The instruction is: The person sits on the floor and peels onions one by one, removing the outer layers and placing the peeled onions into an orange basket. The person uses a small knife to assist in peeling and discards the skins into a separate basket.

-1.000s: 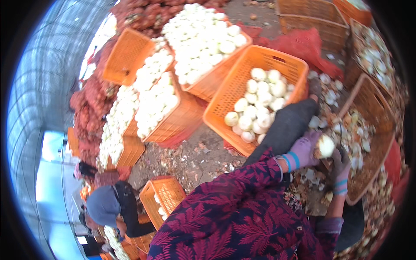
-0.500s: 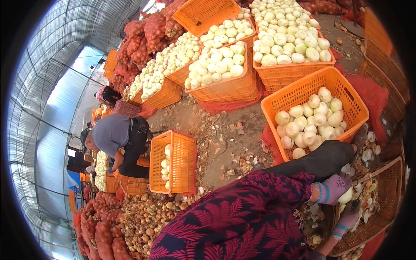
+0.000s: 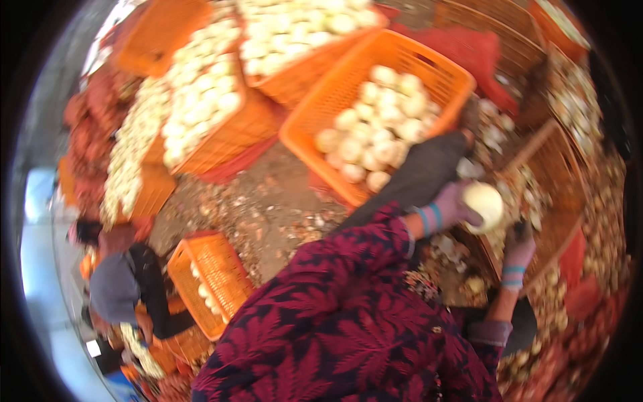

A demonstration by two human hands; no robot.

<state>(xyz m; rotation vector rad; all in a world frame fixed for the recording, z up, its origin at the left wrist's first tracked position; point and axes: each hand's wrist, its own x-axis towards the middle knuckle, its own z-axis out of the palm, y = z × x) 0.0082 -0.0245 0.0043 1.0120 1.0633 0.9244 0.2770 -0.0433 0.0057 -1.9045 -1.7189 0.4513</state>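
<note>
My left hand (image 3: 450, 204), in a pale purple glove with a blue-striped cuff, grips a peeled white onion (image 3: 483, 208) above a brown slatted crate (image 3: 561, 194). The onion peels (image 3: 529, 201) lie inside that crate. Over the crate's near side is my right hand (image 3: 518, 254), in a matching glove. Its fingers look closed around something dark, which blur keeps me from making out. Beyond my outstretched leg stands an orange crate (image 3: 315, 107), partly filled with peeled onions (image 3: 385, 130).
More orange crates (image 3: 214, 134) heaped with peeled onions stand at the upper left. Red mesh sacks (image 3: 100, 127) are piled behind them. A bent-over co-worker (image 3: 120, 285) is at the lower left, near a smaller orange crate (image 3: 228, 275). Loose unpeeled onions (image 3: 606, 221) lie at the right.
The view has swung to the right. My left hand has raised the peeled onion, which was low between both hands in the brown crate. My right hand is now farther from it.
</note>
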